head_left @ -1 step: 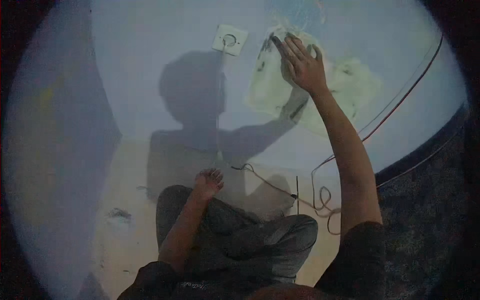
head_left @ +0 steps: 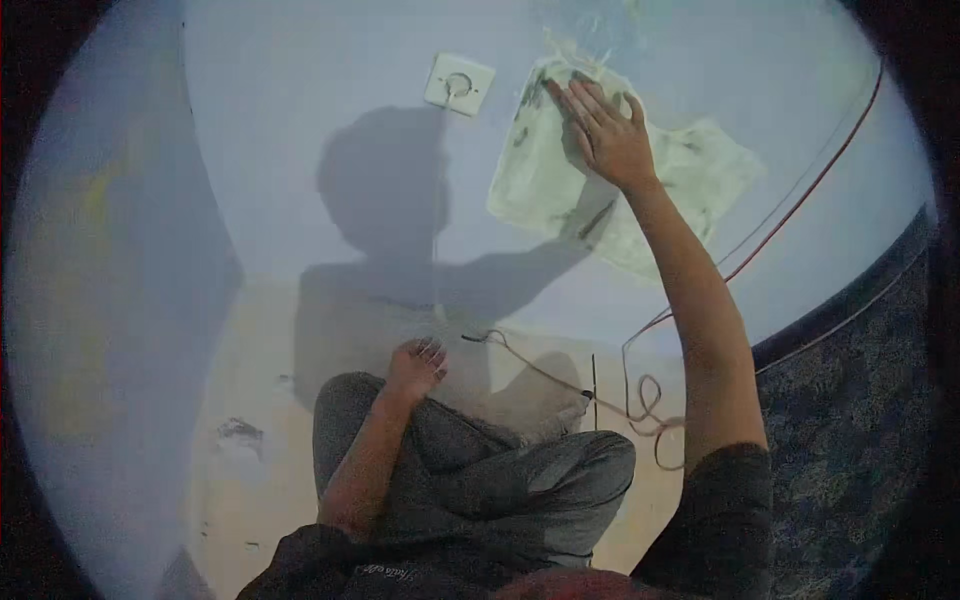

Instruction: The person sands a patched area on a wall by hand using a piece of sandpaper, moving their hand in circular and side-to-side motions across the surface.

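My right hand (head_left: 610,130) is stretched up to the wall, fingers extended and apart. It lies against a pale yellow-green patch (head_left: 540,180) with dark smudges; whether this is a coating or a thin sheet, I cannot tell. What may be under the palm is hidden. Clear, crinkled plastic-like material (head_left: 590,45) shows above the patch. Lower left, my left hand (head_left: 416,368) is in front of my left knee, fingers slightly bent and apart, with pale streaks on them. Nothing distinct shows in its grasp.
A white wall socket (head_left: 460,84) holds a plug, its white cord (head_left: 436,220) hanging down. A reddish cable (head_left: 800,205) crosses the wall at right, and a thin cable (head_left: 650,405) coils on the floor beside my crossed legs (head_left: 480,470). Dark patterned flooring (head_left: 850,450) lies at right.
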`<state>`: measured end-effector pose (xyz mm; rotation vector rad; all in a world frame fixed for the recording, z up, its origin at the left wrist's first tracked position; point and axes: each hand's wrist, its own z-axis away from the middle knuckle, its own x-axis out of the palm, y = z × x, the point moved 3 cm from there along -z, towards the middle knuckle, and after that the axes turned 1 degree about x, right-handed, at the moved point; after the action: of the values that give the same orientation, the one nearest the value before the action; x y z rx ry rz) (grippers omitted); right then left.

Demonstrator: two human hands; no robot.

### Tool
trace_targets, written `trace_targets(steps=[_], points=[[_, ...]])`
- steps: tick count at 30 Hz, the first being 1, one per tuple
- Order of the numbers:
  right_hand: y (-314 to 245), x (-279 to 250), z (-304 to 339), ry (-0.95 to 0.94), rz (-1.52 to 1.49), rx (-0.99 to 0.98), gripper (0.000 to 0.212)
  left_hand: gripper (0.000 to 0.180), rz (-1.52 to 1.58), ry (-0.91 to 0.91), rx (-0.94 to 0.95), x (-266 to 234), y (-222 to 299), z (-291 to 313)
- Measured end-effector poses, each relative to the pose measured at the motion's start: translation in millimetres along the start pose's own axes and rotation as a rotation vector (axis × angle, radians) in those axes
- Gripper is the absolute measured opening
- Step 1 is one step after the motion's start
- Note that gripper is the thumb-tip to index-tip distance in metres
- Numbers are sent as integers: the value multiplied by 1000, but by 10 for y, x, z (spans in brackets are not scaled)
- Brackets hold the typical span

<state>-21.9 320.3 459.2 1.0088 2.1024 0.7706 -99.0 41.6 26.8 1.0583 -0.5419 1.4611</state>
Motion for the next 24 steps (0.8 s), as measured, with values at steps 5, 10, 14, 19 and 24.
trace_targets(steps=[5,10,14,19,24], points=[[120,-334,-273,-100,105,-146,55,27,398,-277,-189,-443,43,-409],[376,-484,-565,54,86,-55,59,31,69,-114,-14,-274,-41,-284],[268,-607,-966,198,51,-67,54,39,7,-41,10,-201,-5,-174],[86,-238,-1243,112,-114,-7,59,45,0,-27,50,-288,2,-217],[-146,52,-810,325,-201,89,54,37,25,-7,41,-258,35,-204]])
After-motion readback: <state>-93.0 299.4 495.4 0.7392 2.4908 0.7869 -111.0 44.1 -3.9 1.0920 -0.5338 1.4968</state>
